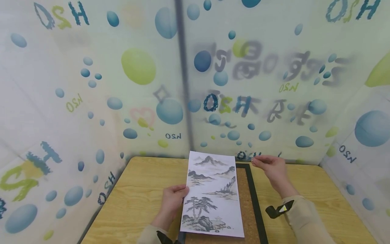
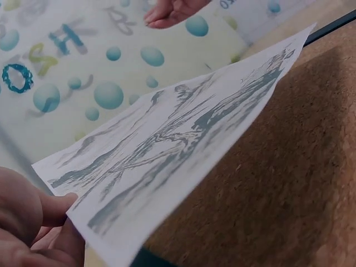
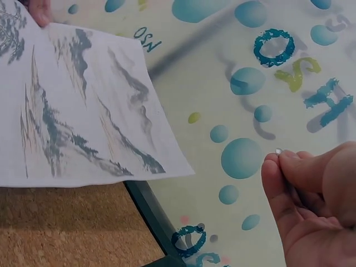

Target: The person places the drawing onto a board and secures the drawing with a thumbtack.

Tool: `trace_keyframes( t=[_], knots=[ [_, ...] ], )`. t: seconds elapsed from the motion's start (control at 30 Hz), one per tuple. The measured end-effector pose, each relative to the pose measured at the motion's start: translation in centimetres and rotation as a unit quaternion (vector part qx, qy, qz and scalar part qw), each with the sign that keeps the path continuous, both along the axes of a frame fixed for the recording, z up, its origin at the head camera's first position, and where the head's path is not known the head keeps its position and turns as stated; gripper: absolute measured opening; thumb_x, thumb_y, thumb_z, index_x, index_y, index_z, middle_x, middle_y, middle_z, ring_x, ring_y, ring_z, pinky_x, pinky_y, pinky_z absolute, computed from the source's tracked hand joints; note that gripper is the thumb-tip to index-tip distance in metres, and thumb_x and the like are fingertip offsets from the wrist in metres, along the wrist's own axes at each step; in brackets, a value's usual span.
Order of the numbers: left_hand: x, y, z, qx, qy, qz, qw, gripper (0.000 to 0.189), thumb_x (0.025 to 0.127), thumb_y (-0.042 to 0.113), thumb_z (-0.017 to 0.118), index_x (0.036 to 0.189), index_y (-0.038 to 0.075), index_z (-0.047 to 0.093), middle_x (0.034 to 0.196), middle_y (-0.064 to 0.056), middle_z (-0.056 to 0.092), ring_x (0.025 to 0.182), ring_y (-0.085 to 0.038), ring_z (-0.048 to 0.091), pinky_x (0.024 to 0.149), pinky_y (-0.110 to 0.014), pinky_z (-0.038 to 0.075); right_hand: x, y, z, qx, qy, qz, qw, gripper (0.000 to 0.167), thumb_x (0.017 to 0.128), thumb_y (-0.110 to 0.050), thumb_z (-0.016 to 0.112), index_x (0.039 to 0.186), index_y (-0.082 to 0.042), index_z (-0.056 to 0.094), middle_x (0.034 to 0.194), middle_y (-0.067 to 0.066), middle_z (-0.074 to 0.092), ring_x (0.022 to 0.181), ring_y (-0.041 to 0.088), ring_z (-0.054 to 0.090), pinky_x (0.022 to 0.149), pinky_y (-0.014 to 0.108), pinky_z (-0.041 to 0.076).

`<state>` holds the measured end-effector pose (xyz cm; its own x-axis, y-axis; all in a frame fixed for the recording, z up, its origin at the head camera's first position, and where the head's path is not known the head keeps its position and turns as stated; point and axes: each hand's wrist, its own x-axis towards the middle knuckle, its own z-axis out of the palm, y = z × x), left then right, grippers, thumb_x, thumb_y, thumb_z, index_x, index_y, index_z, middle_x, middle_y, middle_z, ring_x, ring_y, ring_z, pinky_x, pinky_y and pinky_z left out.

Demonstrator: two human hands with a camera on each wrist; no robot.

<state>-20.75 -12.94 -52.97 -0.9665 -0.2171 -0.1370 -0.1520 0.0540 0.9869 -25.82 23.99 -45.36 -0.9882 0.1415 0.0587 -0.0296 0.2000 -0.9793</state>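
A sheet of paper [image 1: 223, 189] with an ink landscape of mountains, pines and rocks is tilted above a dark-framed cork board [image 1: 250, 206]. My left hand [image 1: 173, 202] pinches the sheet's left edge between thumb and fingers, as the left wrist view also shows. Beyond the paper's upper right corner, my right hand [image 1: 272, 171] is raised, apart from the sheet. Between its thumb and forefinger it pinches a tiny shiny piece [image 3: 278, 151], mostly hidden by the fingertips; its kind is too small to tell. Much of the board lies hidden behind the paper.
The board lies on a light wooden table [image 1: 137, 189]. Pale walls [image 1: 274, 44] printed with blue and green bubbles and lettering close in the back and both sides. A dark strap piece [image 1: 278, 209] sticks out from the right sleeve.
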Motion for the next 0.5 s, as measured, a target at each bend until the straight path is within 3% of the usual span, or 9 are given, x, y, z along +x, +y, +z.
trace_keyframes(
  t=[0.4,0.5],
  knots=[
    [0.3,1.7,-0.3,0.006,-0.038,-0.010,0.9992,0.028,0.098,0.006,0.075,0.120,-0.011,0.071,0.098,-0.017,0.076,0.086,-0.024,0.073,0.076,-0.038,0.061,-1.5,-1.8,-1.0,-0.047,0.008,0.012,0.9988,0.032,0.098,-0.005,0.077,0.124,0.013,0.070,0.104,0.009,0.077,0.090,0.014,0.076,0.088,0.026,0.059],
    [0.5,2.3,-0.5,-0.003,-0.034,-0.015,0.9993,0.027,0.097,0.006,0.075,0.118,-0.011,0.072,0.099,-0.016,0.076,0.088,-0.024,0.072,0.078,-0.039,0.061,-1.7,-2.1,-1.2,-0.063,0.002,0.011,0.9980,0.032,0.098,-0.003,0.076,0.124,0.014,0.069,0.102,0.007,0.077,0.089,0.013,0.076,0.088,0.027,0.060]
  ],
)
